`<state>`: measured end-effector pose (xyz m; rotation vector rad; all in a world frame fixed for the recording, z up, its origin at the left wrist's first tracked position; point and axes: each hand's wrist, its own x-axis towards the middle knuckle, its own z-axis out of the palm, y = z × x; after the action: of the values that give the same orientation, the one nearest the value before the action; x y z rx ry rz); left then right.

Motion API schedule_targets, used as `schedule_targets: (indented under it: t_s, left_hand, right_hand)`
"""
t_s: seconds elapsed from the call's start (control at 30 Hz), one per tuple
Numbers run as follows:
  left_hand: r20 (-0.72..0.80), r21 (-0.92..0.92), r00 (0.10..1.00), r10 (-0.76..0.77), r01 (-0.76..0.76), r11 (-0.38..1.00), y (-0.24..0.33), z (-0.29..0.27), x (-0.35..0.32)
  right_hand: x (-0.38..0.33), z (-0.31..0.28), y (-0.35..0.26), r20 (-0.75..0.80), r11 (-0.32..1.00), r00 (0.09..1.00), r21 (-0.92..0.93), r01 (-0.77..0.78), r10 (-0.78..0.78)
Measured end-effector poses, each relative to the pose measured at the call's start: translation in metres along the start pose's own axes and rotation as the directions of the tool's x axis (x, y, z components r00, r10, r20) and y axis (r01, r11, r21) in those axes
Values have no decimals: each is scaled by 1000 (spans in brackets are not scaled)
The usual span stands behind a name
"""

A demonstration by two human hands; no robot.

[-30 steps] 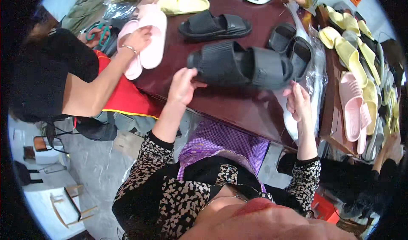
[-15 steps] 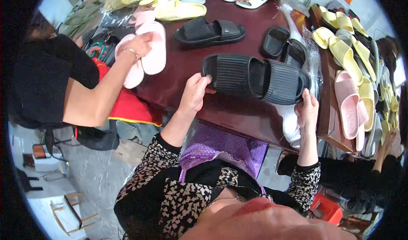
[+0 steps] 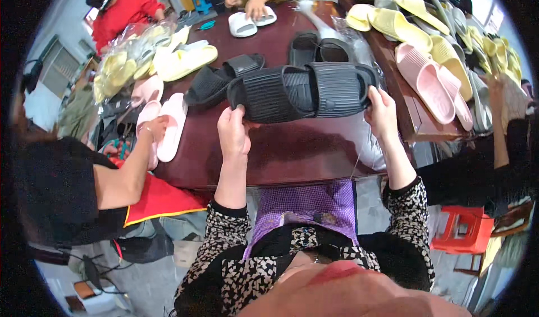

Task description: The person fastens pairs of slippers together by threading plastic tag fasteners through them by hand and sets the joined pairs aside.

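The black slippers [image 3: 339, 90] were up in the air over the near half of the dark red table [image 3: 269, 157], level with the person's hands, and a shadow fell on the glossy top beneath them. They were black all over with a soft sheen, stretched sideways in a long form with rounded ends. 2 broad straps, closely ribbed, arched across it, with an opening between them, and the right strap bore a small mark near its lower edge. Whether 1 slipper was pushed into another, I could not tell.

The left hand [image 3: 233, 133] was clamped on the left end, its thumb on the near edge. The right hand [image 3: 383, 113] pinched the right end between thumb and fingers.

Behind, on the table, were more black footwear [image 3: 209, 87] to the left and 2 black slides [image 3: 304, 48] to the right. A co-worker's hand [image 3: 159, 127] touched pink slippers [image 3: 175, 123] at the left.
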<state>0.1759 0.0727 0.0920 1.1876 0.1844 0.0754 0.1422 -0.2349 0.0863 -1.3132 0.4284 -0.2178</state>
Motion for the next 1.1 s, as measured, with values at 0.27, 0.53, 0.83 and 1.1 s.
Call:
schedule_targets:
  t_s: [0.27, 0.53, 0.83, 1.1]
  left_hand:
    - [1, -2, 999, 49, -49, 999, 4, 8, -10]
    - [-73, -47, 993, 90, -93, 995, -1, 11, -5]
    - [-73, 13, 997, -28, 29, 999, -2, 16, -9]
    - [-334, 0, 938, -94, 100, 995, -14, -18, 15]
  right_hand:
    - [-4, 0, -6, -44, 994, 994, -51, 95, -98]
    - [-5, 5, -6, -100, 989, 987, -95, 113, -122]
    - [-9, -3, 26, -145, 829, 884, -440, 345, -445]
    - [-27, -16, 19, -188, 755, 819, -537, 377, -542]
